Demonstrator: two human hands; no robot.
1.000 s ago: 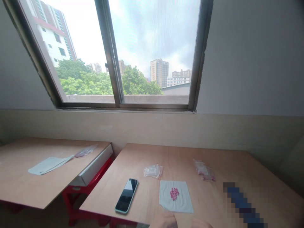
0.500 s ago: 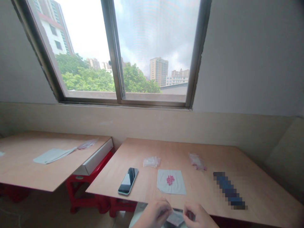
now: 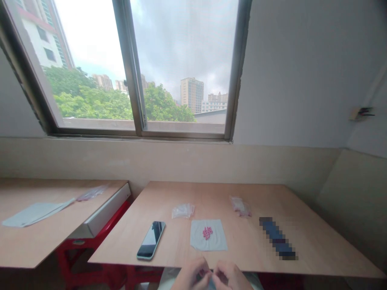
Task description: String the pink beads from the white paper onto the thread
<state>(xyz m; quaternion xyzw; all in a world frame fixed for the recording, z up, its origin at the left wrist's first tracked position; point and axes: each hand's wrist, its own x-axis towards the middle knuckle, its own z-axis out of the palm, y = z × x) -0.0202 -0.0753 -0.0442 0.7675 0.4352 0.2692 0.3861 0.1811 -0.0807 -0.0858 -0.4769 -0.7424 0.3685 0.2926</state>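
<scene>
My left hand (image 3: 195, 274) and my right hand (image 3: 229, 276) are close together at the table's front edge, low in the view. Both have curled fingers, with their fingertips pinched and meeting on a small clear plastic bag, mostly hidden now. Just beyond them lies a white square cloth (image 3: 196, 241) with a small heap of pink beads (image 3: 207, 233) in its middle. Behind the cloth are a clear plastic bag (image 3: 183, 210) on the left and another bag with pinkish contents (image 3: 241, 206) on the right.
A phone (image 3: 151, 240) lies left of the cloth on the wooden table (image 3: 121, 245). A blurred-out dark blue object (image 3: 278, 237) lies to the right. The left table (image 3: 18, 245) bears white sheets (image 3: 39, 211) and a plastic bag (image 3: 91, 193). Red stools (image 3: 72, 257) stand below.
My hands have come together, narrowing the gap where the plastic bag showed. The camera has turned slightly right, so things on the tables appear farther left.
</scene>
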